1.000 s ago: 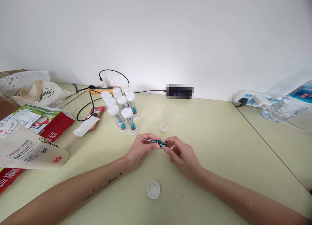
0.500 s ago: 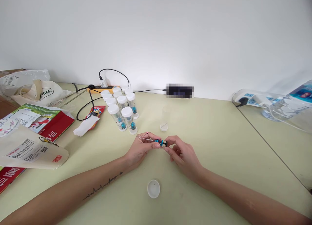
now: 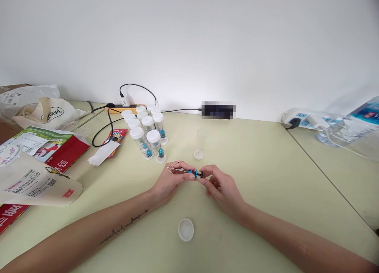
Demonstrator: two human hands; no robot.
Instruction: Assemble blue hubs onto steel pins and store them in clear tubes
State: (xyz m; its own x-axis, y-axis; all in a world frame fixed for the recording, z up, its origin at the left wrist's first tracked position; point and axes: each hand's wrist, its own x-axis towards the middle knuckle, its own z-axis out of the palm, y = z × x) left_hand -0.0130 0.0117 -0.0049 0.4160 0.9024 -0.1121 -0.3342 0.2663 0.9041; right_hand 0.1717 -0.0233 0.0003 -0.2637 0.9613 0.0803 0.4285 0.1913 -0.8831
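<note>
A small blue-and-black cylindrical part [image 3: 196,173] with thin pale strands at its left end lies level between my two hands. My left hand [image 3: 173,178] pinches its blue end between thumb and fingers, and the strands run back over those fingers. At the black end, the thumb and fingertips of my right hand [image 3: 220,186] close on it from the right. Just beyond the hands stands a clear tube [image 3: 201,139] without a cap, a thin stick visible at its base. Nearer to me a round white cap [image 3: 186,230] rests hollow side up on the table.
Several white-capped clear tubes [image 3: 153,137] with blue parts inside stand left of centre. Behind them are an orange power strip [image 3: 130,109] and black cables. A cup [image 3: 38,180], red box [image 3: 66,154] and bags crowd the left. A water bottle [image 3: 355,121] and white power strip [image 3: 302,117] lie right.
The view has shifted very slightly. Both hands keep the same grip on the blue-and-black part, with no clear movement of anything on the table.
</note>
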